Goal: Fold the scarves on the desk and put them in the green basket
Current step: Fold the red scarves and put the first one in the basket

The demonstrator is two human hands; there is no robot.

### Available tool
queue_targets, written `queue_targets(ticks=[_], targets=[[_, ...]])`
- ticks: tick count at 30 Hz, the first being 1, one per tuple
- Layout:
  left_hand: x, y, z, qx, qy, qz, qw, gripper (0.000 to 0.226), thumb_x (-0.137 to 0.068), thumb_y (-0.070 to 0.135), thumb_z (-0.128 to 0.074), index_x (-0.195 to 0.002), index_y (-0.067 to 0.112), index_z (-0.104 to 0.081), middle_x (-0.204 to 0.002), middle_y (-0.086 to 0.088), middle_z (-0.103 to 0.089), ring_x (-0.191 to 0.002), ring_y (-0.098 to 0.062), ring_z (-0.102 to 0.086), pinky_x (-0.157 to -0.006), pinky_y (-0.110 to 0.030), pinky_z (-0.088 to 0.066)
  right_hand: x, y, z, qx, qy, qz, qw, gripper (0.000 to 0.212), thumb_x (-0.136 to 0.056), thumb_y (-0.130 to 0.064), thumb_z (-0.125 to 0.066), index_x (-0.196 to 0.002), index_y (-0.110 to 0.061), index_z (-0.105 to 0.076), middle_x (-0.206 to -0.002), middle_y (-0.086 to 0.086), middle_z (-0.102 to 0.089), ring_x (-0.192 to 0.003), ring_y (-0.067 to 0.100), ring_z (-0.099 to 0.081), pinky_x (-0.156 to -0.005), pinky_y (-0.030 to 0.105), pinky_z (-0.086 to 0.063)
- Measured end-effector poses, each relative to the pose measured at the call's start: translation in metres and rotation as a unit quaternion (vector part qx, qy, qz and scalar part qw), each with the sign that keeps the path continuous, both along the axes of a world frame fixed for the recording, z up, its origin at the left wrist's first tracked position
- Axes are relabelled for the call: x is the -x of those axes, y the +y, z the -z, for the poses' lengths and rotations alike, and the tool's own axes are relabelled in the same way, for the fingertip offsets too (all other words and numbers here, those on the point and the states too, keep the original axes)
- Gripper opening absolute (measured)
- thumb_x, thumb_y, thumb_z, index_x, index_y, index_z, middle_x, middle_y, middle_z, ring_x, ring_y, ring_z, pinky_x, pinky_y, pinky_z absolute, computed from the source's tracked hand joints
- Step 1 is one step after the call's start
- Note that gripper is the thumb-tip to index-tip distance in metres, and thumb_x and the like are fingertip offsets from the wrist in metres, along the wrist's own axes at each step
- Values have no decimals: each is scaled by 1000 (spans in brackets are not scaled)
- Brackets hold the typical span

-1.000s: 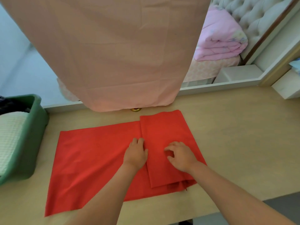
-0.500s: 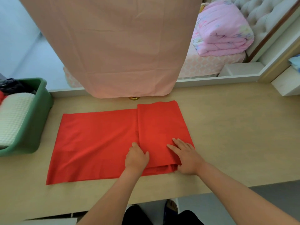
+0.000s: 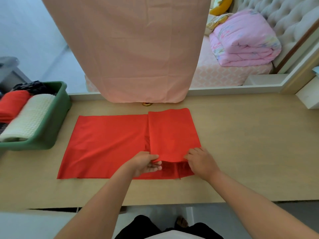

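Observation:
A red scarf (image 3: 107, 144) lies flat on the wooden desk (image 3: 250, 144), its right end folded over into a narrower flap (image 3: 172, 133). My left hand (image 3: 146, 163) pinches the flap's near left corner and lifts it slightly. At the flap's near right corner my right hand (image 3: 201, 161) grips the edge. The green basket (image 3: 51, 128) stands at the desk's left end, holding a rolled cream scarf (image 3: 29, 118), a red one (image 3: 12, 106) and dark fabric.
A pink cloth (image 3: 134, 49) hangs down over the desk's far edge, a small gold ring (image 3: 147, 104) below it. Behind are a bed with a folded pink quilt (image 3: 241, 42) and a white shelf (image 3: 309, 97) at the right.
Both hands slid toward me from pressing on the flap to its near edge, and now pinch its corners. The view tilted down, showing more of the basket.

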State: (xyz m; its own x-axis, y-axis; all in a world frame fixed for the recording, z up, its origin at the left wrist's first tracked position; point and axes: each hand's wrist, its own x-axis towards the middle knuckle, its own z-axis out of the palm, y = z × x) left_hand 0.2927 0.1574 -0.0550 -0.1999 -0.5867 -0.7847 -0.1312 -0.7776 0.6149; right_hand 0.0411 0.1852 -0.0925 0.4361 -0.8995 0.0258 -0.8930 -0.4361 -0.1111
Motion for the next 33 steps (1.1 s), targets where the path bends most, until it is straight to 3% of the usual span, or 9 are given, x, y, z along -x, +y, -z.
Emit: queue_targets(ticks=[4,8,11,15,18,22,27,30,33], targets=[[-11,11,5,-54,-40,81,994,13,-100,16,-54,-106,4,-52,-82,-8,-73,-75,-20,-73,-57,-23,-55,10,5,-8,0,-42,-35,999,16,-73,-26,-47,-67,-26,-62,-69,-7,-55,-64,18,-54,-60,34,-45],[-5,16,12,-89,-144,208,963,17,-101,21,-51,-102,5,-54,-83,-8,-75,-75,-20,-73,-51,-21,-46,15,7,2,-117,-35,4,993,35,-74,-37,-49,-103,-24,-63,-97,-5,-55,-90,16,-51,-80,34,-43],[-2,11,13,-79,-277,311,906,31,-99,32,-52,-95,1,-54,-69,-11,-72,-46,-17,-65,-40,-20,-43,16,3,4,-186,-8,-3,982,38,-80,-42,-49,-112,-26,-62,-105,-5,-54,-99,16,-49,-88,32,-37],[-2,-26,12,100,-416,278,860,40,-90,40,-50,-74,7,-65,-60,-6,-68,-59,-24,-70,-63,-27,-55,14,-23,5,-164,-22,23,986,26,-85,-35,-49,-100,-25,-68,-100,-4,-61,-100,19,-56,-90,34,-41],[5,-58,19,223,-473,200,828,36,-93,36,-49,-102,6,-68,-103,-16,-71,-105,-31,-65,-85,-35,-50,12,-57,2,-115,-41,39,992,21,-86,-25,-52,-99,-22,-68,-99,2,-59,-100,25,-56,-89,38,-43],[18,-99,32,267,-479,139,824,33,-95,28,-50,-119,4,-53,-121,-19,-60,-115,-37,-55,-92,-42,-45,5,-98,0,-96,-49,40,993,31,-88,-18,-52,-117,-20,-63,-119,3,-57,-115,27,-52,-97,39,-40],[20,-139,52,277,-476,55,833,53,-92,26,-55,-142,21,-36,-124,-12,-57,-118,-34,-51,-97,-47,-41,-10,-130,14,-118,-20,39,992,56,-100,-21,-42,-153,-22,-27,-163,2,-19,-149,22,-20,-118,41,-24],[17,-151,65,326,-410,10,852,56,-90,24,-59,-142,31,-40,-126,-1,-60,-122,-29,-49,-99,-47,-37,-12,-142,28,-159,-25,45,986,66,-103,-34,-36,-158,-26,0,-166,-1,-1,-152,17,-6,-122,42,-14],[9,-154,79,352,-438,106,820,56,-96,34,-53,-149,30,-34,-146,-1,-45,-137,-26,-33,-109,-48,-29,-1,-140,42,-177,6,90,980,70,-102,-48,-29,-158,-25,6,-166,2,4,-153,17,1,-123,42,-7]])
